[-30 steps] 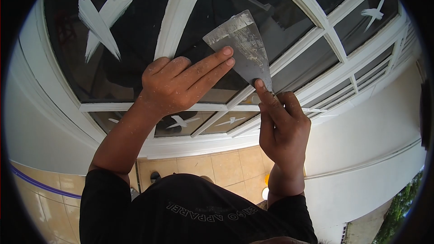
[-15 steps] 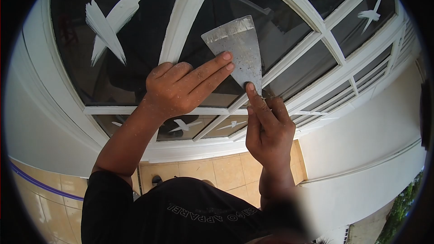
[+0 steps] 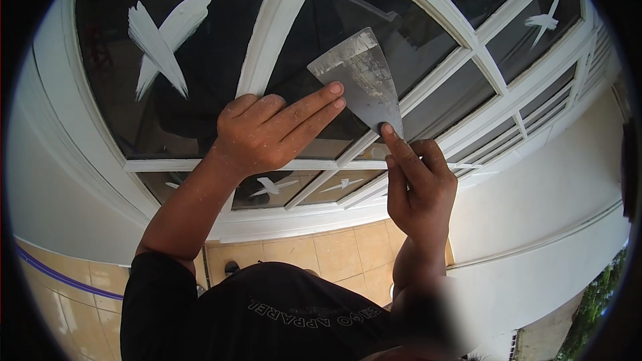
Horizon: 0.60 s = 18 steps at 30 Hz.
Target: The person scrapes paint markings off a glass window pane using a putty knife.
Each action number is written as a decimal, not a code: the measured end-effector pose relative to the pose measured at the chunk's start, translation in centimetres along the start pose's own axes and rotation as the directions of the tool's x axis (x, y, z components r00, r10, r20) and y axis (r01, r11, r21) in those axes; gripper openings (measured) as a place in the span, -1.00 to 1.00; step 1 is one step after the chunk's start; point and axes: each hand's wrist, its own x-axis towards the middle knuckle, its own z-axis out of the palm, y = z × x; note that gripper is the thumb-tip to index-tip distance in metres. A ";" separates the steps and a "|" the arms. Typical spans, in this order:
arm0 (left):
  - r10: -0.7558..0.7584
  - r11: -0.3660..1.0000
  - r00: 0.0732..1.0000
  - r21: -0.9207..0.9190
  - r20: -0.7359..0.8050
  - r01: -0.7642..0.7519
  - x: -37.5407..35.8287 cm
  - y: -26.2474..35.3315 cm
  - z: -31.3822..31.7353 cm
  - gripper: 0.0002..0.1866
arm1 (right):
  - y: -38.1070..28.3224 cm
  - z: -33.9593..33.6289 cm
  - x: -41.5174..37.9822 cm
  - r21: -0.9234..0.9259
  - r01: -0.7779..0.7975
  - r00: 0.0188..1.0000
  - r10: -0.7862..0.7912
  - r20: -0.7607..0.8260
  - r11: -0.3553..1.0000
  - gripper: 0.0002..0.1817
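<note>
My right hand [image 3: 422, 190] grips a wide putty knife [image 3: 371, 87], forefinger laid along the neck of its blade. The handle is hidden in the fist. Pale, dried-looking smears mark the metal, mostly along its broad edge, which points up and left. My left hand [image 3: 257, 130] is on the other side, two fingers stretched across the lower left edge of the blade. Its other visible fingers are curled under, and I cannot tell what they close on. Both hands are in front of a dark glass pane [image 3: 294, 53] set in a white window frame [image 3: 271, 33].
A large white painted X [image 3: 160, 47] marks the left pane, with smaller white marks [image 3: 543, 21] on others. White walls [image 3: 535, 247] flank the window. Below are tan floor tiles [image 3: 294, 251] and a purple strip [image 3: 70, 274] at the left.
My right hand has moved right with the putty knife, its blade shifting right and slightly down under the left fingers. More smears show on the metal. My left hand has barely moved.
</note>
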 end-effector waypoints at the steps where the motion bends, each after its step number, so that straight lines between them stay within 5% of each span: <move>1: 0.005 1.000 1.000 0.006 -0.004 -0.004 -0.1 0.0 0.0 -0.68 | 0.3 -0.1 -0.4 0.041 -0.034 0.999 0.034 -0.010 0.999 -0.41; 10: -0.076 0.994 0.996 0.077 0.040 0.073 1.8 0.5 -0.8 -0.59 | 3.1 1.2 -9.6 0.309 -0.099 0.990 0.125 -0.065 0.946 -0.50; 12: -0.283 0.959 0.945 0.084 0.166 0.272 3.2 1.1 -1.5 -0.42 | 3.3 0.6 -12.8 0.315 -0.215 0.976 0.197 0.089 0.924 -0.56; 18: -0.133 0.991 0.907 0.086 0.401 0.107 3.3 2.3 -1.0 -0.36 | 3.6 0.4 -18.7 0.310 -0.420 0.908 0.390 0.154 0.853 -0.58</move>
